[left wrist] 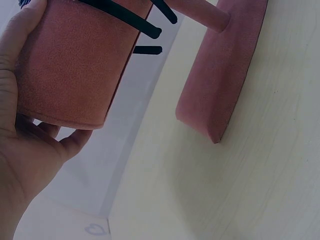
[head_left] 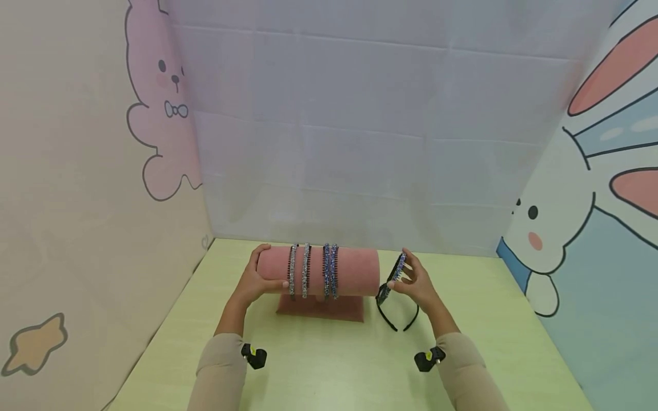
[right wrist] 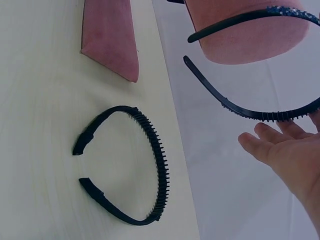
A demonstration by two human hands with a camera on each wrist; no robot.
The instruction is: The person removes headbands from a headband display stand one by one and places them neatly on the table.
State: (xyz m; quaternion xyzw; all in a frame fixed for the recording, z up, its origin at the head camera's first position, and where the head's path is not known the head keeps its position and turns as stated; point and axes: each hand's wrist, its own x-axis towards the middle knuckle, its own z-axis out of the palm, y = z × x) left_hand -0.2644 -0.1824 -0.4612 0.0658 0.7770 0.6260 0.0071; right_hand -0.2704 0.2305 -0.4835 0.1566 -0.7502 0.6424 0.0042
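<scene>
A pink velvet headband display roll [head_left: 357, 271] stands on a base [head_left: 321, 308], with several glittery headbands, silver ones [head_left: 305, 271] and blue ones [head_left: 330, 271], round it. My left hand [head_left: 257, 277] grips the roll's left end, thumb along the front; the left wrist view shows this hand [left wrist: 30, 150] with fingers curled behind the end. At the other end, my right hand [head_left: 418, 282] pinches a black headband [head_left: 396, 268] with blue glitter, just right of the roll. In the right wrist view, one arm of this toothed headband [right wrist: 240, 110] passes below the roll's end, the other overlaps it.
Another black toothed headband [right wrist: 161, 170] lies on the pale wooden table [head_left: 308, 365], below my right hand. White cloth [head_left: 329, 142] hangs behind the table, and cartoon-printed walls [head_left: 606, 297] stand at both sides.
</scene>
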